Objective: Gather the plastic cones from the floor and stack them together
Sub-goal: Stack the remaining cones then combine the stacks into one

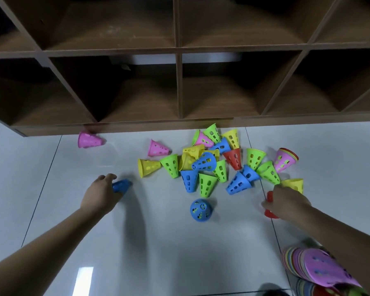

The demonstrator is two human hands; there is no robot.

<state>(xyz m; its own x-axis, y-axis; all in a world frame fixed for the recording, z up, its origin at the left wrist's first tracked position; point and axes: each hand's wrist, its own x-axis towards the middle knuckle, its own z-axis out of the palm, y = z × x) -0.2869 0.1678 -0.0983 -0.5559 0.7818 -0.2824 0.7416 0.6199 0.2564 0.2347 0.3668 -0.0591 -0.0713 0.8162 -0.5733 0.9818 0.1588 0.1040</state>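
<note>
In the head view, the main heap of plastic cones (214,161) lies on the floor (158,253) just in front of the wooden shelf unit (179,86), and every place below is given from that heap. The left hand (100,194), well to the heap's left, is wrapped around a blue cone (122,185) lying there alone. The right hand (286,201), at the heap's near right edge, is clasping a red cone (269,205), with a yellow cone (294,184) just beyond its knuckles. To do this well, I judge each cone should be taken by its wide rim, turned narrow end the same way, and slid straight onto the tall nested stack (316,268) lying nearest the person, right of the heap. Two pink cones (90,139) lie farther left near the shelf, and a blue one (200,210) stands just in front of the heap, between the hands.
</note>
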